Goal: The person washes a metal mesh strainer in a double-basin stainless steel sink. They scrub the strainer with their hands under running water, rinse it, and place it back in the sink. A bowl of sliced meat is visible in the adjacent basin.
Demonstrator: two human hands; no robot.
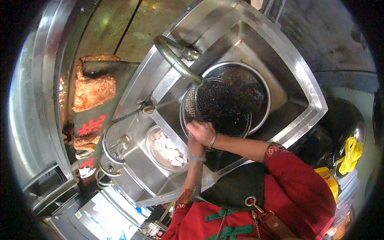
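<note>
My right hand (202, 132) overlaps my left hand (195, 146) at the near left rim of a round mesh strainer (189, 103). My right hand blurs and hides most of my left, so I cannot tell whether either grips anything. A metal bangle (212, 141) circles my right wrist and a pale bangle (198, 159) my left. The strainer sits within a round metal basin (268, 93) in the stainless-steel sink (288, 126). Dark, wet-looking contents (228, 102) fill much of them. Over their left edge curves the metal faucet (177, 64).
Left of my hands, a round bowl (150, 151) of pale pieces (171, 151) rests in a second sink compartment. A cylindrical metal vessel (111, 162) stands farther left. Brown towels (94, 94) drape over a dark panel. To the right hangs a yellow plastic bag (349, 154).
</note>
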